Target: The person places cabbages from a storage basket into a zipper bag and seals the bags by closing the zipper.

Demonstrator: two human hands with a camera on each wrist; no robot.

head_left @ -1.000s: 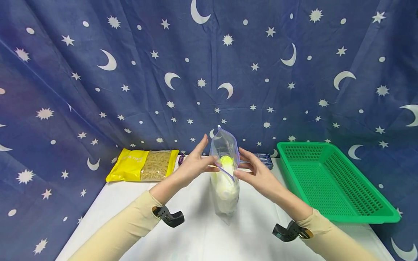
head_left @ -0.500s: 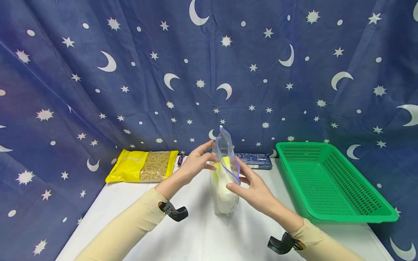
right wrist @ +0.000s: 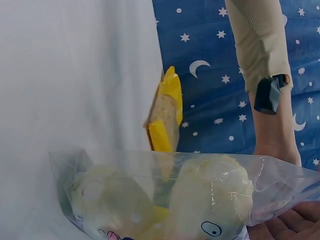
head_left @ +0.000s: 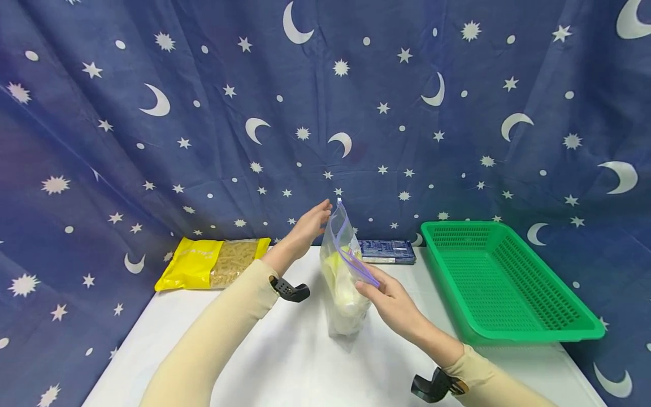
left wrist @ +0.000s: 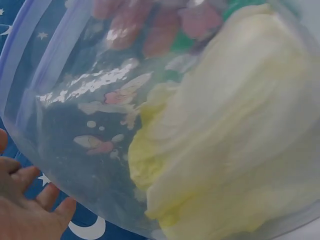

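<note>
A clear zip bag (head_left: 331,308) with a purple zipper stands upright on the white table, its mouth parted. Pale yellow-white cabbage heads (left wrist: 240,130) fill its lower part; two rounded lumps of them show through the plastic in the right wrist view. My right hand (head_left: 394,305) holds the near end of the bag's mouth, thumb on the near side and fingers behind the film. Beside the far upper corner, close to the white slider (head_left: 339,201), is my left hand (head_left: 307,230), fingers extended. In the left wrist view, the left hand's fingertips (left wrist: 62,207) are right at the bag's edge.
A yellow pasta bag (head_left: 195,263) lies at the back left. Behind the zip bag is a dark blue packet (head_left: 389,251). On the right stands a green plastic basket (head_left: 539,334). A blue star-and-moon curtain (head_left: 229,141) hangs behind the table.
My left hand has moved from the side of the bag's mouth to its far upper corner. The right hand has moved down and now grips the near edge. The mouth looks narrower.
</note>
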